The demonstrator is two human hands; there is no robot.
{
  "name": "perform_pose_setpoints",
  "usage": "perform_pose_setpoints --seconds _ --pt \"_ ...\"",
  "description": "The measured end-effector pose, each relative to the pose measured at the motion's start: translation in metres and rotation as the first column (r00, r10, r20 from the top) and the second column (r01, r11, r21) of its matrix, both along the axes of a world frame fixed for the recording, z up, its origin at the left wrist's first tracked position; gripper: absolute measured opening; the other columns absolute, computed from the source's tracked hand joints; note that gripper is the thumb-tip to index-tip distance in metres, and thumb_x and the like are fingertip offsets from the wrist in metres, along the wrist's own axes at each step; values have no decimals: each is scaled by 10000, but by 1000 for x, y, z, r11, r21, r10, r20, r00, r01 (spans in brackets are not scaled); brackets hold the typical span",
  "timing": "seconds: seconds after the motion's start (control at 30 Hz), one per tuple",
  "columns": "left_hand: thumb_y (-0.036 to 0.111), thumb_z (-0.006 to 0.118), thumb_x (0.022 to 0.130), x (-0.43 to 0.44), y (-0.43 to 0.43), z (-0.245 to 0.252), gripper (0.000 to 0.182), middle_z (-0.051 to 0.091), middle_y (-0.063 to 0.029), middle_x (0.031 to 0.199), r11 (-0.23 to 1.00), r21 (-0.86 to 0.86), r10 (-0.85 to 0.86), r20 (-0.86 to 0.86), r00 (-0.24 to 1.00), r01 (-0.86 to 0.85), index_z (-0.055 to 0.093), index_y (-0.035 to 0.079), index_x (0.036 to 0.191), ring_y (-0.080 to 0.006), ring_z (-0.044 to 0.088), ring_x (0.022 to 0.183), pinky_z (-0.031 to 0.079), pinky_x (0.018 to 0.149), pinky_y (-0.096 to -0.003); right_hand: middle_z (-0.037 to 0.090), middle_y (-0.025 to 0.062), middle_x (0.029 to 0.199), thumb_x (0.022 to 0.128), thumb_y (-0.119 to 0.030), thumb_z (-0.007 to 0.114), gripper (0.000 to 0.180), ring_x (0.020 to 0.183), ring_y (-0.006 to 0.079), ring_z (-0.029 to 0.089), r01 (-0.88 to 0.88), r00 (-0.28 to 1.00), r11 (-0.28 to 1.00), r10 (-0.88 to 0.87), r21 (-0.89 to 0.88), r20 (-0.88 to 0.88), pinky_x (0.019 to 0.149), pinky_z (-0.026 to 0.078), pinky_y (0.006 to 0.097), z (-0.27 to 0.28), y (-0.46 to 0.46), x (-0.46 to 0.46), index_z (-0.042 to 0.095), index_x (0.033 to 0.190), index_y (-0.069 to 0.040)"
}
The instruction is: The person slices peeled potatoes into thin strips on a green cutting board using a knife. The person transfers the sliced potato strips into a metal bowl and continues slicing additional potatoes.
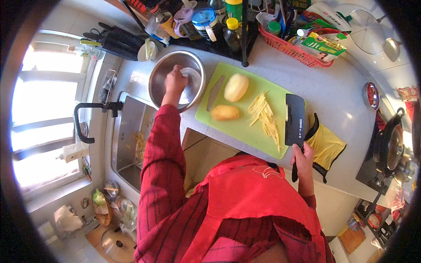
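Observation:
My left hand (176,80) is inside a stainless steel bowl (157,86), its fingers curled beside a pale, rounded shape (193,80). Whether they grip it cannot be made out. In my right hand (303,157) is the handle of a black cleaver (295,120), whose blade lies flat over the right end of a green cutting board (243,133). A thin potato strip clings to the blade's left edge. On the board rest a large peeled potato (236,87), a smaller yellowish potato (225,112) and a heap of potato strips (264,115).
A sink (126,131) with peelings and a black faucet (86,107) lie left. A yellow cloth (325,144) sits right of the board. Behind stand a rack (244,39) of bottles and jugs and a red basket (292,52) of packets. A lidded pan (391,148) is far right.

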State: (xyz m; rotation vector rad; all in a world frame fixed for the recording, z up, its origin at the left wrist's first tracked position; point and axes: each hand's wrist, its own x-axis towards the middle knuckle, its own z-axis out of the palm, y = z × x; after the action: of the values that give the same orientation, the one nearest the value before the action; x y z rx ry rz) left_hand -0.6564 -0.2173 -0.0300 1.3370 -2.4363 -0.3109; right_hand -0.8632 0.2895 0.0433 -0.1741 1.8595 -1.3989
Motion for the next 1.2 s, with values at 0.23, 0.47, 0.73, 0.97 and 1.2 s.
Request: perform_pose_setpoints --seconds 0.23,0.47,0.73,0.97,1.2 --pt "122 674 869 114 25 82 154 676 -79 805 957 -224 41 -523 852 -183 670 69 1014 -160 624 722 531 724 -295 458 -40 570 956 -179 589 150 458 54 435 6 1000 1000 -6 -24 -19 433 354 243 -9 8 -6 549 864 -68" --pt "32 561 894 177 83 82 390 675 -141 1208 966 -206 187 139 973 -156 613 89 1277 -302 642 1132 519 930 -426 501 -22 594 953 -195 609 197 472 69 467 14 997 998 -10 -56 79 447 378 246 -18 16 -9 537 825 -63" --pt "130 739 843 -85 257 48 502 569 -204 1344 766 162 -470 -519 714 622 581 45 1312 -333 535 1264 424 1045 -429 507 -12 594 956 -189 607 224 478 81 488 69 988 995 -57 -77 146 461 399 257 -41 51 14 529 784 -69" --pt "285 677 845 -135 260 -12 536 559 -221 1282 743 -18 -639 -316 701 669 565 67 1321 -398 501 1239 320 1087 -522 504 -8 595 972 -195 580 243 466 90 473 138 967 988 -121 -65 224 453 387 261 -48 76 48 509 774 -74" --pt "314 689 820 -108 276 -9 586 553 -203 1294 680 14 -680 -360 638 733 551 52 1326 -386 498 1224 365 1019 -506 507 11 600 990 -198 565 212 483 107 500 186 950 971 -139 -149 280 461 418 278 -49 38 69 491 840 -68"
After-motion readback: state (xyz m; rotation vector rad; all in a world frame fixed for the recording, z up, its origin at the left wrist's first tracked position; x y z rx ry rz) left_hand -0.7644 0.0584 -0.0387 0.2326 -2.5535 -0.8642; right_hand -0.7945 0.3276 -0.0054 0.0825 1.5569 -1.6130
